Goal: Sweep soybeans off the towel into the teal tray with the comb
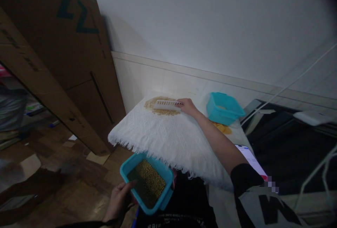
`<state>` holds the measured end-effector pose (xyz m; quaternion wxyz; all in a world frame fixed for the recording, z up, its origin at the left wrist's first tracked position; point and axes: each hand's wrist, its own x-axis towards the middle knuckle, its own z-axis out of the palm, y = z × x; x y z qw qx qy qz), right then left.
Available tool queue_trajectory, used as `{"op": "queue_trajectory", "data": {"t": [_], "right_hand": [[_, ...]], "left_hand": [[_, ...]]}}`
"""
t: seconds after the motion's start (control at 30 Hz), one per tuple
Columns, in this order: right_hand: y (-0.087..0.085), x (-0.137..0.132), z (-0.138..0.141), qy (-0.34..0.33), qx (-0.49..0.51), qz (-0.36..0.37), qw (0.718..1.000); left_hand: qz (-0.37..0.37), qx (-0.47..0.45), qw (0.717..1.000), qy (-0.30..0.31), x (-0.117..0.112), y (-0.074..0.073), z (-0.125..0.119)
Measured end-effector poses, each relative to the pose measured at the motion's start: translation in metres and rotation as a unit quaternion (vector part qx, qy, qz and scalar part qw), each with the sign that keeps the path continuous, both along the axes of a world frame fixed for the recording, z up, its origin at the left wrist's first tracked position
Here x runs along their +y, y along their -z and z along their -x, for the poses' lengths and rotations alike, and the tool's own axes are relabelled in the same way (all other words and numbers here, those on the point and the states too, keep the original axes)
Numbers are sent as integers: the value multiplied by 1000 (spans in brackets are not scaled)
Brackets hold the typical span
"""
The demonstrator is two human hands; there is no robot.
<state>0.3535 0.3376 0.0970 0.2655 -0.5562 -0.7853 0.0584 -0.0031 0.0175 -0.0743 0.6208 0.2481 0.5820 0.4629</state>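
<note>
My left hand (121,196) grips the near-left rim of a turquoise plastic basin (123,169), thumb over the edge. Yellowish soybeans (151,178) lie inside that basin, just below the fringed edge of a white cloth (158,135). On the cloth is a spread pile of beans (167,112). My right hand (187,106) reaches over it, closed on the end of a white slotted plastic piece (166,105) that stands on edge among the beans; its exact kind is unclear.
Another turquoise basin (225,108) stands to the right, with a yellow-orange item (222,128) beneath its front. A lit phone (251,160) lies by my right forearm. Large cardboard boxes (71,63) rise at the left, the white wall (210,20) behind. White cables (292,80) cross the right side.
</note>
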Motion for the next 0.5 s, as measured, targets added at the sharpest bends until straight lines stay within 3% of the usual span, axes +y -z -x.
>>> {"op": "queue_trajectory", "data": {"t": [0.2, 0.5], "right_hand": [[0, 1, 6, -15, -9, 11, 1000], [4, -18, 2, -26, -25, 16, 999]], "left_hand": [[5, -3, 1000, 14, 1, 17, -10], [3, 13, 1000, 14, -5, 14, -7]]}}
